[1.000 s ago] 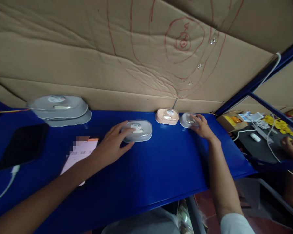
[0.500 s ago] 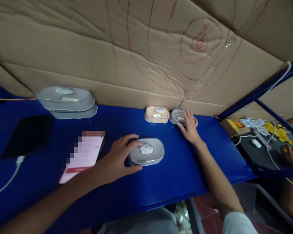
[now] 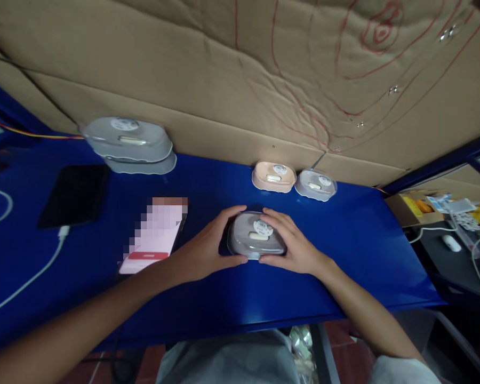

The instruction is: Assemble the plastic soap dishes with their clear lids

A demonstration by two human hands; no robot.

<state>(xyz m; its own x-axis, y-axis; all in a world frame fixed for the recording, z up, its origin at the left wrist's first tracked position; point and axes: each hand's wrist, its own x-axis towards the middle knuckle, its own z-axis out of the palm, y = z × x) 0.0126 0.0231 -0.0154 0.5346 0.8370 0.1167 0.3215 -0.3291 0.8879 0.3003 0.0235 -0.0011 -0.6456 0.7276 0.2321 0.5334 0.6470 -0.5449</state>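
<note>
Between my two hands is a small grey oval box (image 3: 244,245) with a clear lid, a whitish tab and a round printed sticker on top. My left hand (image 3: 212,242) wraps its left end, thumb at the front edge and fingers at the back. The right end is gripped by my right hand (image 3: 298,242), whose fingers reach over the lid beside the sticker. Behind, against the cardboard, stand a peach box (image 3: 274,184) and another grey box (image 3: 317,191) of the same shape, side by side.
Larger grey lidded boxes (image 3: 132,152) are stacked at the back left. A lit phone (image 3: 152,234) and a dark tablet-like slab (image 3: 76,194) with a white cable lie on the blue table (image 3: 208,304). Cardboard (image 3: 164,69) lines the back. On the right, a dark neighbouring surface holds a white mouse (image 3: 451,243).
My right hand has left the grey box at the back and come to the front one, which both hands now hold. The view has shifted a little.
</note>
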